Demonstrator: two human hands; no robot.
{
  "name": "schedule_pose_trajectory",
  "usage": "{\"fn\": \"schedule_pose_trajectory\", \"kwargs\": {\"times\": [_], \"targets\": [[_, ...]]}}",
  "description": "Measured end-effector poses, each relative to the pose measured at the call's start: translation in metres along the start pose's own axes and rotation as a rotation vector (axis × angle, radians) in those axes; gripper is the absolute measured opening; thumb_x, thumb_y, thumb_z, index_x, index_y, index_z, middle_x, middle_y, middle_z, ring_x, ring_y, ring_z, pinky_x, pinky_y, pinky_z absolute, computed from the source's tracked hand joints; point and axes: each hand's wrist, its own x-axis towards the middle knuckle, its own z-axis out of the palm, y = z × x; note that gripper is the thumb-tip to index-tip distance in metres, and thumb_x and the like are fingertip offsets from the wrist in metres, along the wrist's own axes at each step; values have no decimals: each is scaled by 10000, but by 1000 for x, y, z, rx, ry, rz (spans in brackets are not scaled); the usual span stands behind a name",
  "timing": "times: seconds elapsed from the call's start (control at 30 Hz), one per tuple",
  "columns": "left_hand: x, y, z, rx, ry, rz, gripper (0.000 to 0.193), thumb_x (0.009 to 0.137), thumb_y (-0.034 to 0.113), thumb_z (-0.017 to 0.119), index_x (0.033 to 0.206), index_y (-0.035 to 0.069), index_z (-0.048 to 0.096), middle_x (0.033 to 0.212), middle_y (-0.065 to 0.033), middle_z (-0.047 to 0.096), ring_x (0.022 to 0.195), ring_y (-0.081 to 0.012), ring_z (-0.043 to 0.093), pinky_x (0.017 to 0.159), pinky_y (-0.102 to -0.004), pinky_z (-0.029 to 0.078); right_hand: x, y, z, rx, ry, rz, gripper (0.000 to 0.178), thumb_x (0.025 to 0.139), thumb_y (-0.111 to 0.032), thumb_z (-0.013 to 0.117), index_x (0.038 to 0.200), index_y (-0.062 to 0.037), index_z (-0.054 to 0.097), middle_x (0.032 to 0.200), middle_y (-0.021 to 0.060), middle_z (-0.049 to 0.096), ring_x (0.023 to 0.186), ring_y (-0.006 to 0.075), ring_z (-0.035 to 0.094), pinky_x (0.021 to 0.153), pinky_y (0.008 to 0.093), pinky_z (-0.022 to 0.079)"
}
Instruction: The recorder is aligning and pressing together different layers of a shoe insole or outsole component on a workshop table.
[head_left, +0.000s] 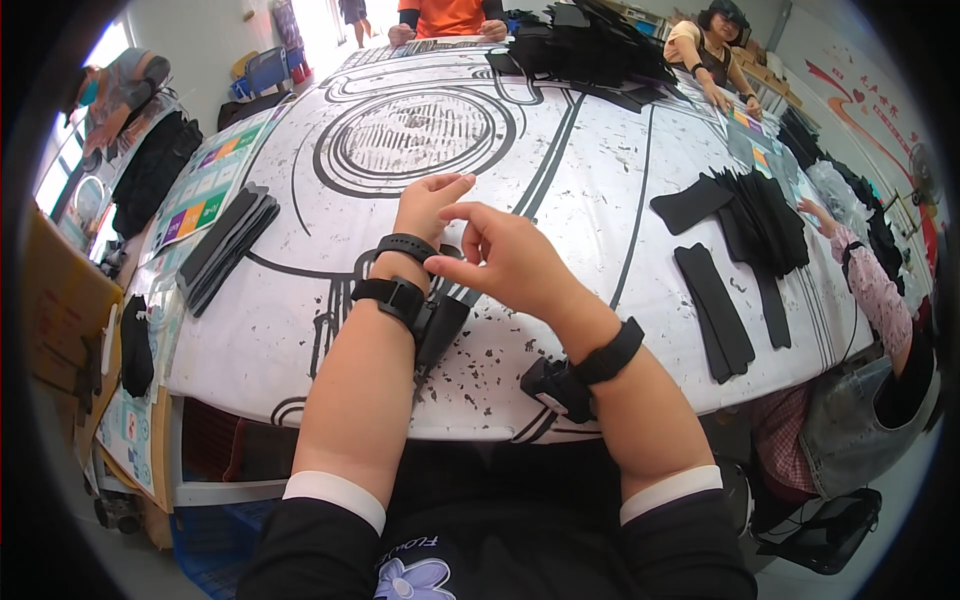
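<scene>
The right grip (512,255) is half-curled, narrow between thumb and forefinger, nothing visibly held; its thumb is at the black wristband (405,246) on the left wrist. The left grip (430,207) conceals its palm; its hold cannot be determined. Just behind it, a black strap (383,291) encircles the forearm. On the white counter (590,230), a dark stack (228,245) lies left of both grips, black pieces (765,220) right. Printing marks a multicoloured sheet (205,190) farther left; red characters mark the far-right wall (880,105).

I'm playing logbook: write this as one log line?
left hand: over table; right hand: beside black left wristband; black pieces: stacked left, heaped right
</scene>
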Motion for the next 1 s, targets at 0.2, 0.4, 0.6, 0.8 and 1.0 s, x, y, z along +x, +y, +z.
{"fn": "schedule_pose_trajectory", "kwargs": {"times": [0.2, 0.4, 0.6, 0.8, 1.0], "targets": [[-2, 4, 4, 98, 130, -15, 385, 751, 283, 727, 1011, 18, 624, 663, -24, 524, 556, -96, 420, 521, -245, 384, -1, -7, 11, -195, -85, 37, 516, 740, -377, 682, 1116, -53, 540, 677, 39, 559, 644, 206, 579, 585, 319, 452], [-1, 4, 1, 67, 180, -53, 350, 743, 270, 735, 981, 35, 632, 629, -4, 506, 550, -90, 425, 481, -230, 368, -3, -14, 14, -220, -84, 67, 469, 741, -366, 681, 1077, -66, 552, 682, 40, 564, 652, 211, 584, 585, 321, 453], [1, 4, -1, -5, 196, -59, 304, 740, 251, 740, 935, 44, 632, 620, -5, 520, 507, -86, 431, 444, -216, 358, -1, -10, 16, -235, -81, 96, 451, 746, -358, 678, 1071, -68, 559, 691, 40, 578, 661, 210, 589, 593, 325, 457], [0, 4, 1, 17, 192, -71, 269, 737, 251, 742, 922, 82, 643, 655, 15, 534, 499, -80, 409, 443, -213, 359, -1, 1, 26, -223, -48, 38, 451, 751, -326, 688, 1101, -74, 559, 608, 12, 511, 554, 161, 525, 540, 290, 425], [-2, 5, 0, 33, 193, -85, 278, 730, 278, 748, 910, 91, 649, 683, 31, 547, 519, -76, 406, 457, -210, 363, 0, 5, 30, -179, -64, 29, 448, 757, -306, 685, 1105, -57, 553, 616, 20, 524, 566, 166, 534, 547, 295, 429]]}}
